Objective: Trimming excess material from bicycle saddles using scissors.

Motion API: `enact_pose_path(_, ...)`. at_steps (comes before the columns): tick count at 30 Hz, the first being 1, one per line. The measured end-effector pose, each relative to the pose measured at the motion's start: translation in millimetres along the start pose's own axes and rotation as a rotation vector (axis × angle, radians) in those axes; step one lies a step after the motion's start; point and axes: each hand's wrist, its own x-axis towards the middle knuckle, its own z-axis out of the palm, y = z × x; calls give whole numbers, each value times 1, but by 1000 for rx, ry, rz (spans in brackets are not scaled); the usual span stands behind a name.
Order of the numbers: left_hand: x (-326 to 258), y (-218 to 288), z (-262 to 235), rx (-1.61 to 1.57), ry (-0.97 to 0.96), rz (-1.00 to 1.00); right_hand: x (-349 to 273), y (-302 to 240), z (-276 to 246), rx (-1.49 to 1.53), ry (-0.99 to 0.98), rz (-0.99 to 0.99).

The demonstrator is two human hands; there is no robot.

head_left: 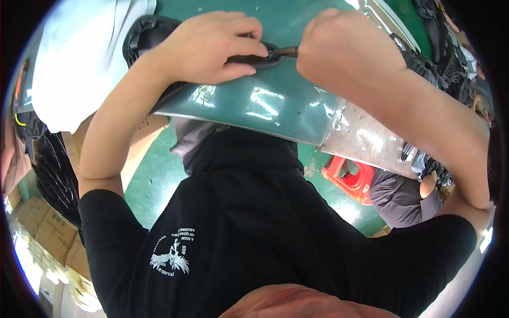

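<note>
Head view, looking steeply down over the person's own chest and black T-shirt (254, 238).

Left hand (212, 47): palm down, fingers curled over a flat black piece (262, 57) that lies on the green worktop (265, 100), near its front edge. The fingers press and grip the piece from above; the thumb runs along its near side. Only the right end of the piece shows past the fingertips, with what looks like a small loop or opening in it. The rest is hidden under the hand.

Right hand (344, 50): clenched into a fist around a thin dark tool (286, 51). Only the tip of the tool sticks out from the fist, pointing left and meeting the exposed end of the black piece. The kind of tool cannot be told; it may be a blade or a pick, as most of it is hidden in the fist.

Worktop: glossy green, with bright reflections of lights along the front edge. A clear plastic sheet (366, 138) hangs over the front right corner. A white cloth or bag (85, 58) covers the left end. More dark black goods (450, 58) are heaped along the right edge.

Below the worktop: green floor, a red plastic stool (352, 177) on the right, a brown cardboard box (140, 143) under the left end, and stacked cartons (50, 233) at far left. Another person in dark grey (403, 196) is low at the right, beside the stool.
</note>
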Motion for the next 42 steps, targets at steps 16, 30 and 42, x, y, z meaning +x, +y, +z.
enact_pose_path(16,21,2,-22,-5,-69,31,-47,-41,136,1052,414,915)
enact_pose_path(30,71,35,-26,79,-598,-191,-27,-38,203,2594,677,1161)
enact_pose_path(42,227,-103,-66,1141,108,130,-11,-41,203,2620,995,1263)
